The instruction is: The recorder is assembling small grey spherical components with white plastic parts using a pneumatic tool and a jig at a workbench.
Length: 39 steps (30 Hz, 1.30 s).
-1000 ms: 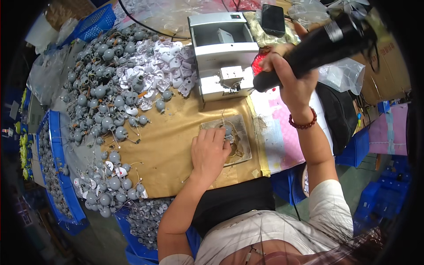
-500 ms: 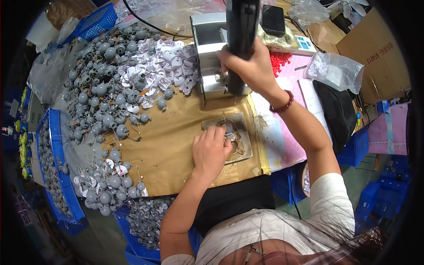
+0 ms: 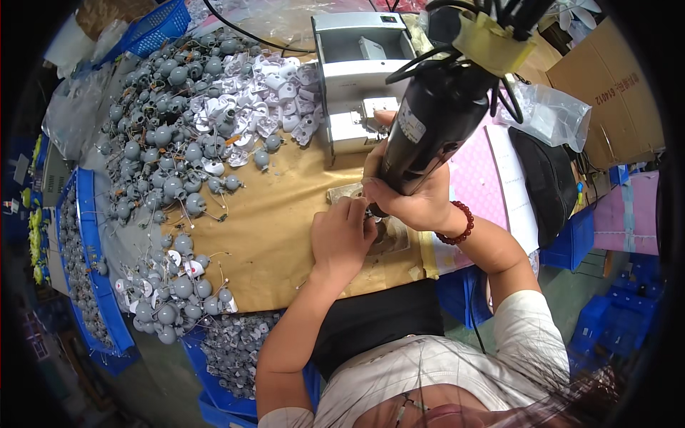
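Observation:
My right hand point(image 3: 417, 203) grips a thick black electric screwdriver point(image 3: 435, 118) that hangs on cables, its tip pointing down at a small metal fixture plate point(image 3: 389, 235) on the brown paper-covered bench point(image 3: 285, 207). My left hand point(image 3: 342, 235) lies on that plate, fingers pinching a small part right under the tool's tip; the part itself is mostly hidden. A red bead bracelet point(image 3: 457, 225) circles my right wrist.
Heaps of grey round parts point(image 3: 164, 157) and white plastic pieces point(image 3: 250, 107) cover the bench's left side. A grey metal machine point(image 3: 357, 78) stands behind the plate. Blue bins point(image 3: 85, 271) line the left edge; a black bag point(image 3: 549, 178) and cardboard box point(image 3: 614, 78) sit right.
My right hand has brought the screwdriver from high at the right, over the machine, down to the plate beside my left hand. My left hand stayed on the plate.

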### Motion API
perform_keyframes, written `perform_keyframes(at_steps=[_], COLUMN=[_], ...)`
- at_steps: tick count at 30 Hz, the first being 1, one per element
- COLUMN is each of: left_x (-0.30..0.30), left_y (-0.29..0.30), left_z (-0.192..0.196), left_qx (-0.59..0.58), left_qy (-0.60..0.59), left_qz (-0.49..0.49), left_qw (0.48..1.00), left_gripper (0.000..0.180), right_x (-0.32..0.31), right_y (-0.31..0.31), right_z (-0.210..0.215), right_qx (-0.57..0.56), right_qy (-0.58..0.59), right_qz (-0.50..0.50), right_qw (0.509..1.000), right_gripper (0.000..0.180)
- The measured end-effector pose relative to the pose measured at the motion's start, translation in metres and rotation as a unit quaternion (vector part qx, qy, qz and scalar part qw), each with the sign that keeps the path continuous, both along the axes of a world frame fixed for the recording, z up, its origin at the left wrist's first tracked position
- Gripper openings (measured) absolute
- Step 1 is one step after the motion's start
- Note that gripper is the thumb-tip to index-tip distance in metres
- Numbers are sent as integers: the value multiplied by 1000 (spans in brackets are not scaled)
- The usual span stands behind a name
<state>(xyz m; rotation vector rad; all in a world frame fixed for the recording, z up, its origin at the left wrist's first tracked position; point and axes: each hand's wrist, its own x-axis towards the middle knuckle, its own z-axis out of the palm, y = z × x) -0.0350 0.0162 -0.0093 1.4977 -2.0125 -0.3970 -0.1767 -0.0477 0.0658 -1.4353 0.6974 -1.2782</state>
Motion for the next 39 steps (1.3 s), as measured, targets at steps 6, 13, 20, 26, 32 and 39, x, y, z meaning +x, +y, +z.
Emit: perform_keyframes(at_steps=[6, 13, 20, 26, 32, 39], left_x=[3, 3, 2, 2, 3, 1], left_y=[1, 1, 1, 1, 1, 1], left_z=[-6, -1, 1, 4, 1, 5], left_qx=[-18, -21, -25, -19, -10, 3], left_qy=[0, 12, 27, 38, 42, 21], left_qz=[-9, -10, -15, -16, -19, -16], left_qw=[1000, 1000, 999, 999, 999, 1000], left_gripper=[29, 34, 36, 37, 36, 36], right_x=[-9, -14, -17, -14, -12, -21], right_y=[-1, 7, 14, 24, 25, 14], right_z=[-9, -24, -27, -22, -23, -25], right_qx=[-142, -179, -191, -95, -79, -148], right_qy=[104, 98, 126, 93, 85, 65], right_qz=[59, 57, 67, 41, 23, 115], right_qw=[983, 977, 971, 990, 993, 980], right_gripper=[74, 73, 72, 25, 17, 79])
